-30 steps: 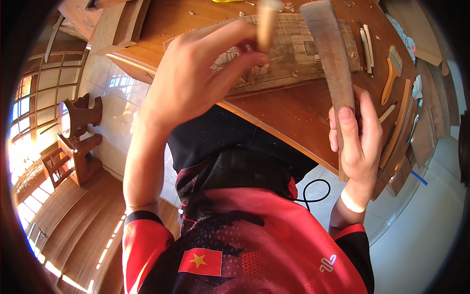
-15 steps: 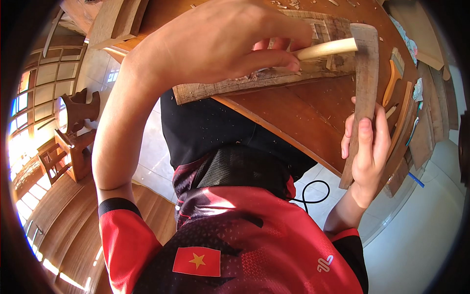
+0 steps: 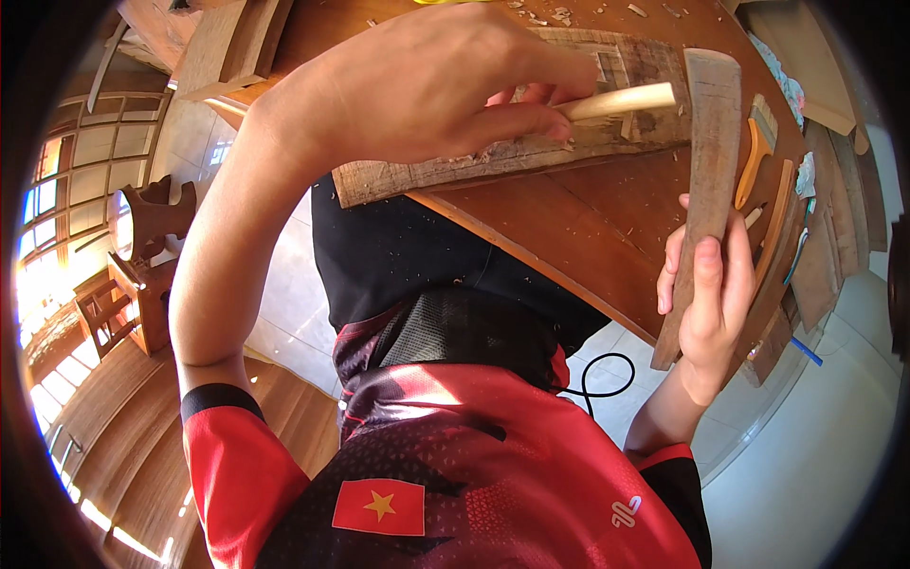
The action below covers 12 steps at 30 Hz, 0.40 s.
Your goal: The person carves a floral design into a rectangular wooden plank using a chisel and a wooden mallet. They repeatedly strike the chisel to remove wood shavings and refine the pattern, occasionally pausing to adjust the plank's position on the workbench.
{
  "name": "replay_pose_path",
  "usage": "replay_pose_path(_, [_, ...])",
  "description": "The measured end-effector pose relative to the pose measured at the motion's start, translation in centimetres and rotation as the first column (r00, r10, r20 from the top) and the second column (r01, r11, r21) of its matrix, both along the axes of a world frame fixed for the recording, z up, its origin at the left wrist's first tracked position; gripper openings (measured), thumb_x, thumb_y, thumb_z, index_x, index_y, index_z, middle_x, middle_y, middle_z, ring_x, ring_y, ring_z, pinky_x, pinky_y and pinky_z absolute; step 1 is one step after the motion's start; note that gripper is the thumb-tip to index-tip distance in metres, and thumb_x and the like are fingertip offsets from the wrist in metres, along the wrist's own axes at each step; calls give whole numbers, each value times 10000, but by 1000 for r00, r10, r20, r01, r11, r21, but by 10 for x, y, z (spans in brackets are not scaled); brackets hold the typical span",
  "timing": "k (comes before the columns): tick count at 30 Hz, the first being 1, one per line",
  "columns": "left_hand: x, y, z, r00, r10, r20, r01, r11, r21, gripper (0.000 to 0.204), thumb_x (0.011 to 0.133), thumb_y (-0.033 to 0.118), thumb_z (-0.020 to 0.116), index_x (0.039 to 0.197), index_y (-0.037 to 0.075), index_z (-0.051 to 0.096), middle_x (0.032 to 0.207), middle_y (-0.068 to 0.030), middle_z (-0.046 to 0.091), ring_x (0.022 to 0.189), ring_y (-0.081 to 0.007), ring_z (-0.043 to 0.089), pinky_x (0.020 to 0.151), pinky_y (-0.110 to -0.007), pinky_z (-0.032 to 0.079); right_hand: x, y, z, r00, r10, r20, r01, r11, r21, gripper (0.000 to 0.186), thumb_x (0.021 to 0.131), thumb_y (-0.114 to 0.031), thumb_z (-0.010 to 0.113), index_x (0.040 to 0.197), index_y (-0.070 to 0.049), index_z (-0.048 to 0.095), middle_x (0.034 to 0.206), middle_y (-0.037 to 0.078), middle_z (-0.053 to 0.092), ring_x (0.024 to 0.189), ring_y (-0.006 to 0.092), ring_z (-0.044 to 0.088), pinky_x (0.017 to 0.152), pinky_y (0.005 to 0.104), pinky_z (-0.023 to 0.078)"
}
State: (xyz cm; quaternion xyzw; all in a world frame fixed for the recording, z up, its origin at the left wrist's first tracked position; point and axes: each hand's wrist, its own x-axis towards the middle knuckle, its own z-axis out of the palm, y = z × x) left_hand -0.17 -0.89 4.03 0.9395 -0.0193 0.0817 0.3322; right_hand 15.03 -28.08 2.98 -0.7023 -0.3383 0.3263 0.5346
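Observation:
My left hand (image 3: pixel 427 90) is closed around a chisel (image 3: pixel 627 100), whose pale round wooden handle points right. Its blade is hidden behind the hand. Under that hand lies a dark, rough wooden board (image 3: pixel 417 176) with carved hollows and shavings on it. My right hand (image 3: pixel 713 308) grips the lower part of a flat wooden mallet (image 3: pixel 713 133), thumb along its face. The mallet stands nearly upright in the picture, its wide end just right of the chisel handle's butt with a small gap between.
The board rests on a brown wooden table (image 3: pixel 569 223) strewn with wood chips. A flat brush (image 3: pixel 755 156) with an orange handle lies right of the mallet, near curved wooden strips (image 3: pixel 775 247). A wooden block (image 3: pixel 237 47) sits at the far left. A black cable (image 3: pixel 607 358) loops below the table edge.
The mallet's wide end, which met the chisel handle's butt, has shifted slightly right and now stands apart from it. The chisel and left hand have moved a little left.

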Motion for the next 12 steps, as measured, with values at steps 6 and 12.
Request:
replay_pose_path(6, [-1, 5, -5, 999, -41, 7, 42, 998, -45, 206, 959, 204, 705, 1071, 35, 663, 821, -146, 680, 779, -331, 670, 707, -427, 517, 0, 3, 1, 1000, 14, -10, -14, 1000, -13, 357, 1089, -248, 523, 1282, 53, 528, 780, 53, 556, 525, 65, 475, 459, 209, 378])
replay_pose_path(12, [5, 5, 7, 991, -73, -112, 80, 995, 64, 206, 978, 233, 687, 1085, 61, 653, 844, -162, 687, 806, -348, 685, 730, -452, 521, -3, 9, 3, 995, -53, -85, 57, 997, 42, 396, 1085, -276, 536, 1341, 24, 503, 793, 70, 574, 525, 78, 506, 454, 216, 402])
